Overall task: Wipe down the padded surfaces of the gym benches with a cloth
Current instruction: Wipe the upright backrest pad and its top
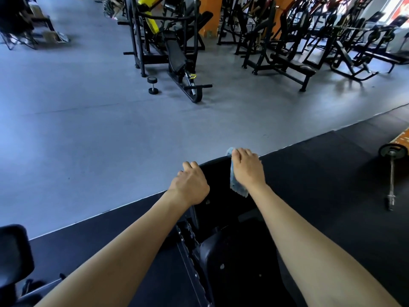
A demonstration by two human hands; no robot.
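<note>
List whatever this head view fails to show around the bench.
Left hand: head view, fingertips curled behind the backrest pad's top edge.
Cloth: head view, mostly covered by the right hand.
Black pad, lower left: head view, cut off by the frame edge.
Far machines: head view, blurred.

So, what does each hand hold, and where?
Left hand grips the black pad at its left edge; right hand holds the blue cloth near its upper end.
</note>
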